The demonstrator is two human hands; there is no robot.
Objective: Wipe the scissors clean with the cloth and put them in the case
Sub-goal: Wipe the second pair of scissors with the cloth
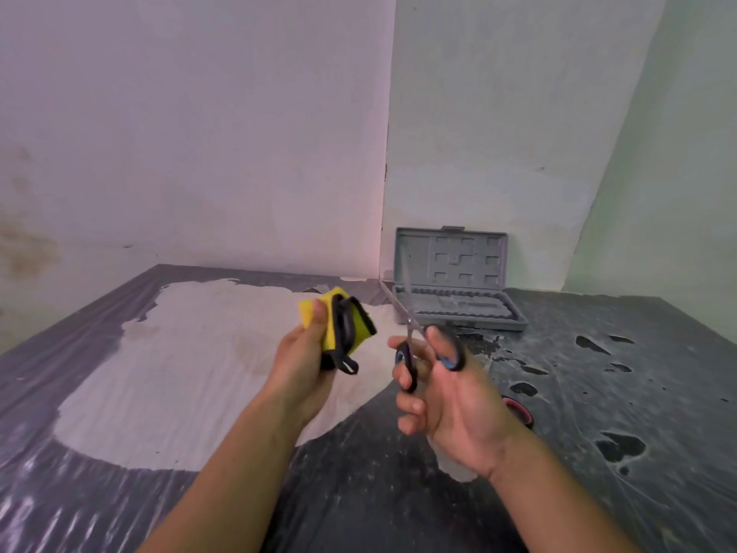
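Worktop (119,492): dark plastic sheeting, wrinkled, glossy at the left. A large pale worn patch (191,377) spreads over its left-centre part.

Left hand (307,353): raised above the pale patch, fingers curled. Grip pinches a folded yellow cloth (328,313) with black edging, thumb pressed on the yellow face. A black strap loop hangs from the cloth's lower edge. Cloth is clear of the worktop and not touching the scissors.

Scissors (414,341): held in the air just right of the cloth, blades spread open and pointing up and away, toward the case. Handles black with blue inner rings.

Right hand (450,397): palm facing the camera, thumb through one handle ring, a finger through the other. Grip curled round the scissor handles.

Case (454,285): grey plastic, open, at the back of the worktop in the wall corner. Lid stands upright against the wall; moulded tray lies flat in front.

Right of the hand, a red-rimmed round object (520,409) lies on the worktop, partly hidden by the wrist. Dark torn spots (620,447) mark the sheeting further right.
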